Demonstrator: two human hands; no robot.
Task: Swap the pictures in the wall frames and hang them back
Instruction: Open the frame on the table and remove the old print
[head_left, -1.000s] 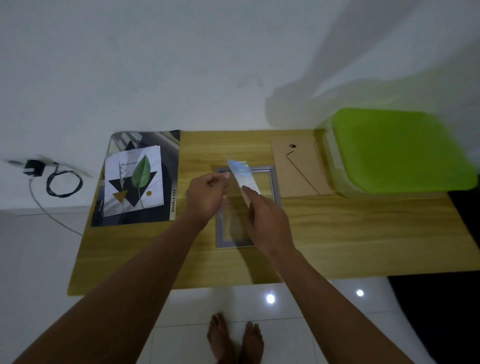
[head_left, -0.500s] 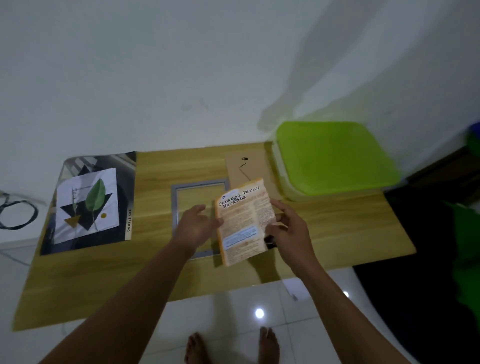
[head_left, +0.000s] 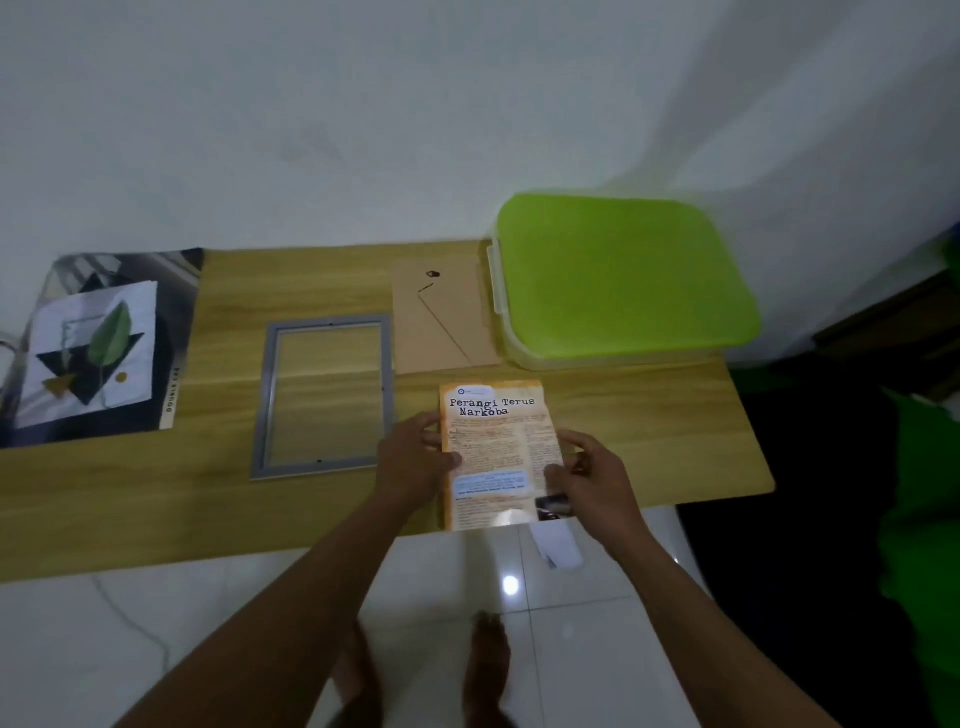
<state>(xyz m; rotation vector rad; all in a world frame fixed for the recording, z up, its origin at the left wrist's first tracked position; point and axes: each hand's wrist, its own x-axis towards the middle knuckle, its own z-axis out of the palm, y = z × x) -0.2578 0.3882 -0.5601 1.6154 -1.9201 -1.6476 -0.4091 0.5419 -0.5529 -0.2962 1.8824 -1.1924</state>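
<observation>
An orange printed picture (head_left: 498, 447) headed "Perangi Terus Narkoba" is held face up over the front of the wooden table (head_left: 649, 415). My left hand (head_left: 413, 460) pinches its left edge and my right hand (head_left: 587, 475) grips its right edge. Left of it an empty grey frame (head_left: 265, 400) lies flat on the table. The brown backing board (head_left: 441, 317) with its hanging cord lies behind the picture. At the far left a leaf picture (head_left: 96, 348) rests on a dark sheet (head_left: 176, 312).
A clear box with a green lid (head_left: 623, 275) stands at the table's back right against the white wall. A small white paper (head_left: 558, 548) lies on the tiled floor near my bare feet. Dark and green things fill the right edge.
The picture was turned from edge-on to face up and carried right, off the frame. Both hands moved right with it, and the view swung right.
</observation>
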